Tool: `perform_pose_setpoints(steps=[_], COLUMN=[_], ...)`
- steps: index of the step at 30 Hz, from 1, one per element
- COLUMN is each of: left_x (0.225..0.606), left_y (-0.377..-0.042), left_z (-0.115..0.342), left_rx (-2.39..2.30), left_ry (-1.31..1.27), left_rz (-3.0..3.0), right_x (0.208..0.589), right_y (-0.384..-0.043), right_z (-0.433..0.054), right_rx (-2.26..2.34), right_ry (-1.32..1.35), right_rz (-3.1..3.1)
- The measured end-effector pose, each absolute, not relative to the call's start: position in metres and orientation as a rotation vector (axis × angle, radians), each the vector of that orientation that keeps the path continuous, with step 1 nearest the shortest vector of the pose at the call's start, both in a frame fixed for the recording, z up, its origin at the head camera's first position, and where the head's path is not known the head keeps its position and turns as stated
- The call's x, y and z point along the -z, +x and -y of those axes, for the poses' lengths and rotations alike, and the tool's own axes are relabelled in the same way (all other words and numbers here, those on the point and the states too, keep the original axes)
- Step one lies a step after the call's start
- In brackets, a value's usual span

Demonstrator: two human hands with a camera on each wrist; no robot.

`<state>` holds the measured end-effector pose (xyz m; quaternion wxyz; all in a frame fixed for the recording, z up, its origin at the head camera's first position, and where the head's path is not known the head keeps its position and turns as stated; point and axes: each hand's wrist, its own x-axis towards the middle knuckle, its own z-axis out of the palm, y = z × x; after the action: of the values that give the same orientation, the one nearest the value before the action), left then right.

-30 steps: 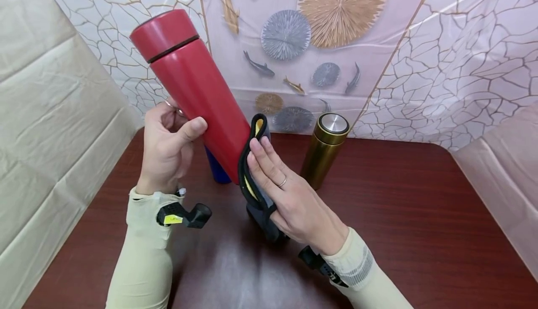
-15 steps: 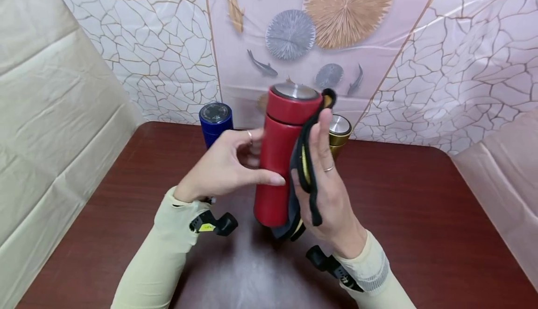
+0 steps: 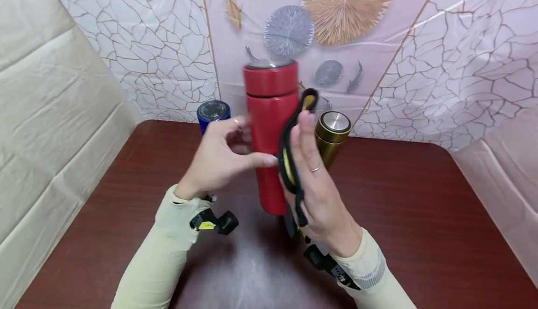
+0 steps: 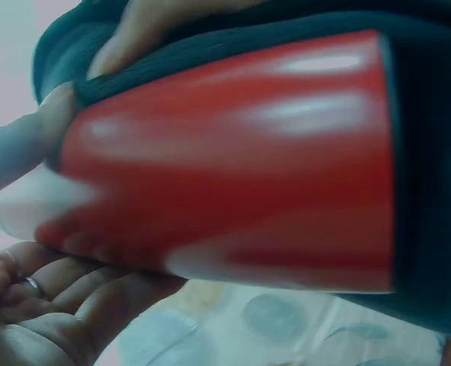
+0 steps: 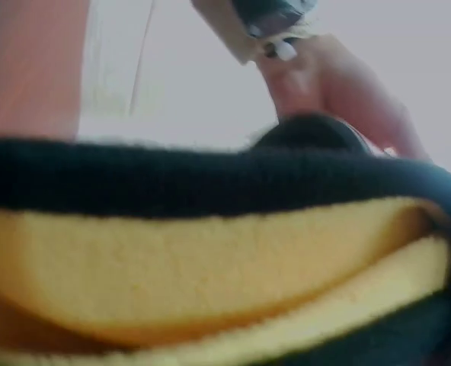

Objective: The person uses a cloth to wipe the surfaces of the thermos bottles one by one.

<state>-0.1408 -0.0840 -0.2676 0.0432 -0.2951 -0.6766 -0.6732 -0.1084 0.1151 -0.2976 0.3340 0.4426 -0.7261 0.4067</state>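
Observation:
My left hand point(image 3: 216, 159) holds a red thermos flask point(image 3: 271, 122) up in front of me, thumb across its near side. Its silver-topped lid points up, and its lower end is over the table. My right hand point(image 3: 317, 197) grips a folded cloth point(image 3: 290, 159), dark grey and yellow with a black edge, and presses it along the flask's right side with long, nearly straight fingers. In the left wrist view the red flask point(image 4: 241, 168) lies against the dark cloth point(image 4: 210, 61). The cloth's yellow side point(image 5: 172, 267) fills the lower right wrist view.
A blue flask point(image 3: 213, 110) stands at the back left of the dark red table point(image 3: 412, 215), partly hidden by my left hand. At the back right is a gold flask point(image 3: 334, 134), partly behind my right hand. A patterned backdrop point(image 3: 470, 66) rises behind.
The red flask has turned from a leftward tilt to nearly upright. It moved right, then back left and slightly up over the last half second. Both hands and the cloth moved with it.

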Motion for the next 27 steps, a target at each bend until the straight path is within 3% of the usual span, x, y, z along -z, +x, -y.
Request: perform_pose_setpoints(steps=[6,13,22,27], left_x=[0.26,0.255,0.258,0.26], left_y=[-0.145,-0.147,-0.146,-0.14], left_z=[0.11,0.124,0.121,0.113], left_rx=[2.134,2.322,2.166,2.014], left_ry=[-0.765,-0.829,-0.749,-0.889], left_rz=[1.707,1.355,1.693,1.964], right_x=[0.306,0.309,0.308,0.302], right_y=[-0.11,-0.112,-0.111,-0.11], right_z=[-0.109,-0.108,-0.11,-0.111], right_rx=[-0.852,-0.686,-0.809,-0.887], right_ry=[1.335,1.401,1.385,1.318], right_rz=[1.964,2.029,2.008,1.925])
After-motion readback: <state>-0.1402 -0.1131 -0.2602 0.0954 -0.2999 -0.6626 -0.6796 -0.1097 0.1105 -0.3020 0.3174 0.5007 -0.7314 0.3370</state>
